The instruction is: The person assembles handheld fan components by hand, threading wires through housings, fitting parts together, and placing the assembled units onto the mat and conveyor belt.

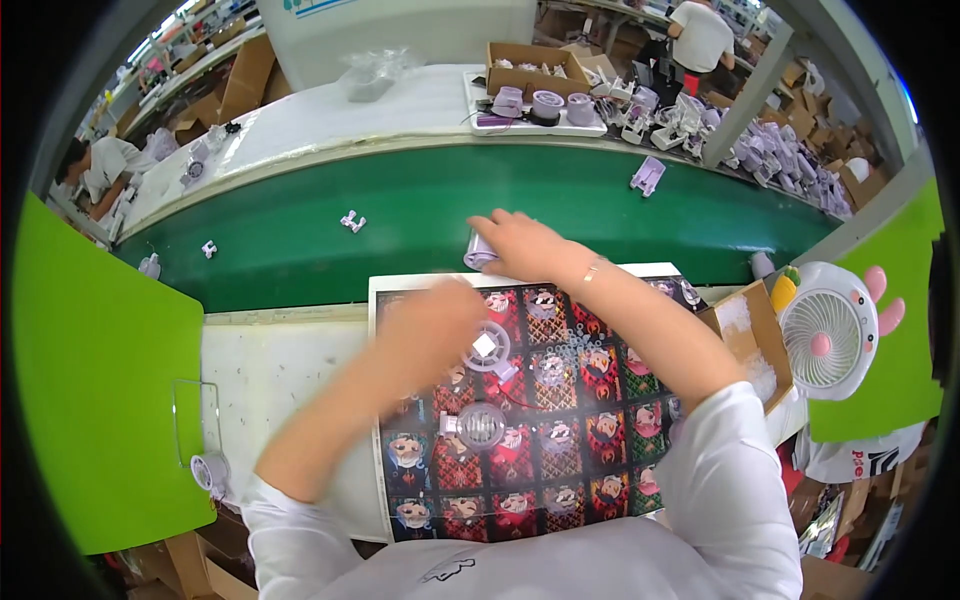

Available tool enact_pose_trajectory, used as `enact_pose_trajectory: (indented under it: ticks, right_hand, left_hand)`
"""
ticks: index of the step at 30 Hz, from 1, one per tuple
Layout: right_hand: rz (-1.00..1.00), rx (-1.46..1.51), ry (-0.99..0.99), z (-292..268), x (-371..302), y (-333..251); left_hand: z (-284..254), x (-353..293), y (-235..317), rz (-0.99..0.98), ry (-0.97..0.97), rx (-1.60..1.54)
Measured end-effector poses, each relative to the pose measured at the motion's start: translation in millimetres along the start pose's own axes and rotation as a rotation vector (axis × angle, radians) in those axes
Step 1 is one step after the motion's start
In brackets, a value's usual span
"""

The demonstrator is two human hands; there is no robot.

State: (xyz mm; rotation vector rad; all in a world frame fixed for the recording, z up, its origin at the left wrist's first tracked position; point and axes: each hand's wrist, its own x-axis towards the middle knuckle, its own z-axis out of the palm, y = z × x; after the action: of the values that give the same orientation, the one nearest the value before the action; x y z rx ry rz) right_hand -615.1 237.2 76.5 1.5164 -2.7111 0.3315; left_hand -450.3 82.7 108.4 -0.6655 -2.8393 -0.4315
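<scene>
At the near edge of the green conveyor belt [420,190], my right hand [525,245] has its fingers round a lilac plastic part [479,252]. Smeared by motion, my left hand [450,312] hovers over the patterned mat [560,440], and its fingers cannot be made out. Just beside it lies a lilac round fan housing [503,345] with a short handle stub and a white square at its centre. Closer to me a second lilac round piece [482,426] with a clear-looking dome rests on the mat. Thin red wire trails near the two pieces.
Small clear rings [580,343] lie scattered on the mat. An open cardboard box [750,340] and a rabbit-eared fan [828,330] stand at the right. Small lilac parts [352,221] sit on the belt. Beyond it are a white tray [480,95] and piled parts [790,160].
</scene>
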Motion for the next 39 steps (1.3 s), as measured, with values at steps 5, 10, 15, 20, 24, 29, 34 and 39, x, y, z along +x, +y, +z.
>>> enact_pose_trajectory:
  ticks: [5,10,15,20,24,29,34,39]
  right_hand:
    - [0.134,0.286,0.116,1.7,-1.1,14.6]
    - [0.388,0.594,0.133,-63.0,-51.7,32.4]
    - [0.406,0.664,0.159,-87.7,-99.7,29.9]
    - [0.098,0.619,0.243,-94.4,-109.1,-22.2]
    - [-0.084,0.923,0.077,-71.6,-74.6,-102.3]
    - [-0.324,0.661,-0.084,3.2,-30.9,-151.4]
    - [-0.208,0.418,-0.388,17.7,-5.3,-155.2]
    - [-0.212,0.283,-0.075,6.2,-25.4,-148.5]
  left_hand:
    - [45.2,-7.0,93.2,0.369,-0.088,-0.034]
    - [80.6,2.1,98.1,0.311,-0.102,0.089]
    - [36.4,-8.6,94.2,0.172,-0.034,-0.007]
    - [-50.6,-91.8,64.0,-0.122,0.367,-0.195]
    - [-65.2,-225.8,32.9,-0.879,1.025,-0.005]
    - [-33.7,-346.9,-21.4,-1.809,0.573,0.777]
    - [-9.3,-380.4,-39.7,-1.535,0.856,0.559]
    - [-2.7,-366.4,-48.8,-1.39,0.919,0.363]
